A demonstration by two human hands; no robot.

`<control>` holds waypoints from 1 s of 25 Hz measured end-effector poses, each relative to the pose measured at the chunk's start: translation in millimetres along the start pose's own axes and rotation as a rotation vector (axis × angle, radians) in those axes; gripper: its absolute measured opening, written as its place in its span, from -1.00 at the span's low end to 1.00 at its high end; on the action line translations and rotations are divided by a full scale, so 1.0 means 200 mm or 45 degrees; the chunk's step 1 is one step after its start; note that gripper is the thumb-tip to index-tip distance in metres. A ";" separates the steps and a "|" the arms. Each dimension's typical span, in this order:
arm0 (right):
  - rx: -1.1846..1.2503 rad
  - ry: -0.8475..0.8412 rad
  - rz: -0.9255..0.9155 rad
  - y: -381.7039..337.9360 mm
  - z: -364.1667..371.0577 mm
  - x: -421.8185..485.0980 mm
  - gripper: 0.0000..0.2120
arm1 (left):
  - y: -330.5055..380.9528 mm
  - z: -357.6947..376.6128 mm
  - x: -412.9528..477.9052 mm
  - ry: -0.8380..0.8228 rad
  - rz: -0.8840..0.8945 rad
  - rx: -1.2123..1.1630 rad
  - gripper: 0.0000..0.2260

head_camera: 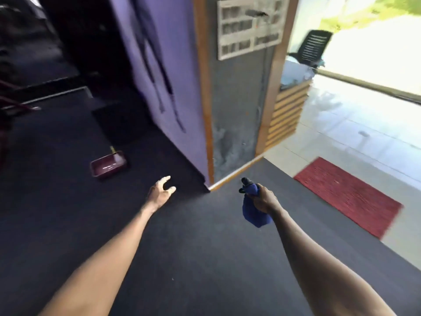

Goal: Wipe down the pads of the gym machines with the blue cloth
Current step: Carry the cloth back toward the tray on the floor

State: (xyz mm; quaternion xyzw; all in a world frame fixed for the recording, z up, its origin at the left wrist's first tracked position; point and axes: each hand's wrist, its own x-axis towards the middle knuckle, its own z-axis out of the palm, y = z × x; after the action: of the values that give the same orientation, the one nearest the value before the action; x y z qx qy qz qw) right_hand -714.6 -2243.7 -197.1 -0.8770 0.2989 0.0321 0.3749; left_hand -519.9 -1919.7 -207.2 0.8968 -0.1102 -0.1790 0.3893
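Observation:
My right hand (265, 198) grips the blue cloth (254, 212) bunched together with a dark spray nozzle (245, 184) that sticks out above my fist; the cloth hangs down below the hand. My left hand (161, 192) is held out over the dark floor with fingers spread and holds nothing. Only part of a gym machine frame (13, 103) shows in the dark at the far left, and no pad is visible. The picture is motion-blurred.
A purple wall corner with a grey, wood-trimmed pillar (234, 110) stands straight ahead. A maroon dustpan (107, 166) lies on the dark floor at left. A red mat (348, 195) lies on pale tiles at right, with a slatted desk (289, 112) and black chair (312, 49) beyond.

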 end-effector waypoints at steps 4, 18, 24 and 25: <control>-0.088 -0.104 -0.333 -0.64 0.22 0.18 -0.70 | -0.28 -0.56 -0.05 0.249 -0.119 -0.071 -0.34; -0.164 -0.148 -1.018 -2.61 0.74 1.00 -0.69 | -0.58 -2.11 0.32 0.842 -0.194 -0.007 -0.50; -0.089 -0.083 -1.096 -3.36 0.79 1.37 -0.66 | -0.57 -2.76 0.74 0.968 -0.088 -0.002 -0.50; -0.086 -0.067 -1.105 -3.48 0.82 1.43 -0.68 | -0.59 -2.86 0.82 0.978 -0.077 0.006 -0.51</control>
State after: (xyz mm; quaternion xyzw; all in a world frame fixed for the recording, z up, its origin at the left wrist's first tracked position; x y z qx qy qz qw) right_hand -70.3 -1899.6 49.5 -0.9320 -0.1082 -0.0965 0.3323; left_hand -132.0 -1519.2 29.3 0.9022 0.0698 0.1589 0.3949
